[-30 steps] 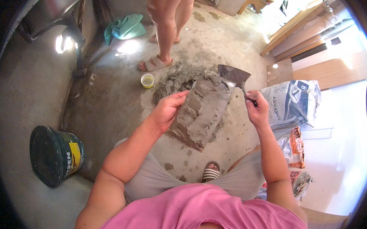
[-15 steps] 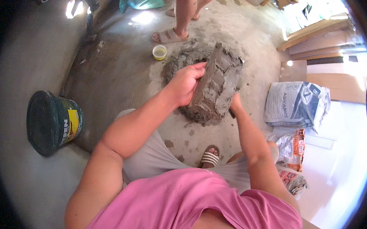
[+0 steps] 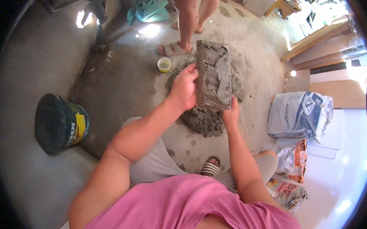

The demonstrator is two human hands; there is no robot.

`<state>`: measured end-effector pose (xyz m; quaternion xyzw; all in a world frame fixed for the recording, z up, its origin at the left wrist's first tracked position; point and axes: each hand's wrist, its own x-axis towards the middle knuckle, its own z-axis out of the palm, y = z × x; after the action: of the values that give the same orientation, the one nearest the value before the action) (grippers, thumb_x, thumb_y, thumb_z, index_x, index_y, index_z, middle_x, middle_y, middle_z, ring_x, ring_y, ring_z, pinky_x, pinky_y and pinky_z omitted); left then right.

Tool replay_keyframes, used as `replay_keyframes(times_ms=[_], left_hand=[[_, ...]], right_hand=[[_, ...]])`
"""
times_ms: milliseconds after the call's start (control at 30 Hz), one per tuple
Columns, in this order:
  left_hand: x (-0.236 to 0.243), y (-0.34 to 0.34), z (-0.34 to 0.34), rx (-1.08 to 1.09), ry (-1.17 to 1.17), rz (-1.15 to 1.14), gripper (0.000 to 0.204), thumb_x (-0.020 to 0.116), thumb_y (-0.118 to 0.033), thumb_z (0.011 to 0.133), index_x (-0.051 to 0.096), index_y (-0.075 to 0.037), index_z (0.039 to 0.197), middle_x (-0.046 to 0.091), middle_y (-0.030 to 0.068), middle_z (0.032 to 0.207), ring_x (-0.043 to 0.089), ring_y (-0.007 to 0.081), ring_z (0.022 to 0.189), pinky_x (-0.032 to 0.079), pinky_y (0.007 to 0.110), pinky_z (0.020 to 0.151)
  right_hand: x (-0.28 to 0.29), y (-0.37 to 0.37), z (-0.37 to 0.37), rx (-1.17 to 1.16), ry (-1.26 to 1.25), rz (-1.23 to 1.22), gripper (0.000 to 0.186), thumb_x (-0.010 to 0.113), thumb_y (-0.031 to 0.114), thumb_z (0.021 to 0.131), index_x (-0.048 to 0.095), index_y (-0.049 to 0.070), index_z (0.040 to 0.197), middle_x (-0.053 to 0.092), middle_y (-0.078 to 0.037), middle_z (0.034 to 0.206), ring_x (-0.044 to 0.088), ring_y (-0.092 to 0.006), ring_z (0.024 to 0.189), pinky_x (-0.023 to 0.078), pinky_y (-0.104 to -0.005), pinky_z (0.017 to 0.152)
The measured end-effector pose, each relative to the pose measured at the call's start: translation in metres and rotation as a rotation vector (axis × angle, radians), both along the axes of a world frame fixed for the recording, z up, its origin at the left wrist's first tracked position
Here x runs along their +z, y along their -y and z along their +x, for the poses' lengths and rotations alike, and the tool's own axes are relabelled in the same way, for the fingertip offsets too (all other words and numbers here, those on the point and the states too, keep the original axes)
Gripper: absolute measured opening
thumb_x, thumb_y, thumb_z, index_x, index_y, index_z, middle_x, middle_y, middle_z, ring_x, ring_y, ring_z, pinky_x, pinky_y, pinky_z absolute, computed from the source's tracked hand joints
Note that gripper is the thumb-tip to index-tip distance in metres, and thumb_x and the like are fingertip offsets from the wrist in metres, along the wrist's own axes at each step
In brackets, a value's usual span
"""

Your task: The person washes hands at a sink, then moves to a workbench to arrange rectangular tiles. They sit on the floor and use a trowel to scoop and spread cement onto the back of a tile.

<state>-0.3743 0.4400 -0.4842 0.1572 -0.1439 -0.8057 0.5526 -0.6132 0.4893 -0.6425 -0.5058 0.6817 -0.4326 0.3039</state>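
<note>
Between my two hands is a rectangular slab point(image 3: 213, 76) with rough, wet grey mortar spread over its upper face. My left hand point(image 3: 185, 88) grips its left edge, with the thumb near the top side and the other fingers partly hidden. At the lower right corner, my right hand point(image 3: 231, 111) is closed on the slab, its fingers mostly out of sight underneath. The slab is held up over a heap of wet mortar point(image 3: 204, 124) on the concrete floor and covers much of that heap.
A small tub point(image 3: 164, 65) stands left of the heap, near a standing person's sandalled foot point(image 3: 174, 49). A dark bucket point(image 3: 61, 124) is at the left. Along the right are a large cement bag point(image 3: 296, 115), smaller bags point(image 3: 292, 161) and wooden boards point(image 3: 328, 46). A teal plastic bag point(image 3: 150, 11) lies far off.
The slab has turned from a slant to nearly straight ahead, shifting a little left. Both hands still hold it, and my right hand has become more visible. The whole view has shifted slightly.
</note>
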Motion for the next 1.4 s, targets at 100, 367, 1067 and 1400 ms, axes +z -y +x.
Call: replay_keyframes(times_ms=[100,367,1067,1400], left_hand=[[0.019,0.003,-0.014,0.085,-0.025,-0.038,0.036,0.036,-0.009,0.102,0.047,-0.002,0.136,0.06,0.0145,0.13,0.062,0.0277,0.117,0.049,0.044,0.103],[0.129,-0.021,-0.032,0.362,-0.022,-0.016,0.035,0.035,-0.012,0.104,0.044,-0.003,0.136,0.058,0.0148,0.132,0.059,0.0277,0.121,0.046,0.047,0.106],[0.619,-0.199,0.05,0.291,-0.007,-0.045,0.034,0.045,-0.009,0.101,0.049,0.002,0.133,0.062,0.0159,0.127,0.063,0.0255,0.114,0.051,0.042,0.1],[0.65,-0.359,0.046,0.524,-0.029,0.045,0.037,0.044,-0.007,0.101,0.048,0.004,0.137,0.062,0.014,0.128,0.064,0.0231,0.114,0.052,0.039,0.101]], right_hand=[[0.04,-0.012,0.053,0.195,0.354,-0.21,0.08,0.071,0.001,0.079,0.031,0.006,0.147,0.052,-0.011,0.136,0.052,-0.0254,0.125,0.039,-0.0389,0.108],[0.204,-0.021,0.106,0.292,0.874,-0.407,0.124,0.097,0.04,0.059,0.018,0.008,0.149,0.035,-0.01,0.148,0.039,-0.0268,0.136,0.035,-0.0439,0.112],[0.702,-0.06,0.103,0.962,1.658,0.231,0.097,0.08,0.049,0.078,0.032,0.003,0.148,0.045,-0.018,0.147,0.049,-0.0338,0.132,0.041,-0.0513,0.11],[0.772,-0.148,0.196,1.628,1.721,0.499,0.126,0.09,0.054,0.06,0.018,0.021,0.157,0.039,-0.034,0.145,0.05,-0.0482,0.127,0.045,-0.0584,0.104]])
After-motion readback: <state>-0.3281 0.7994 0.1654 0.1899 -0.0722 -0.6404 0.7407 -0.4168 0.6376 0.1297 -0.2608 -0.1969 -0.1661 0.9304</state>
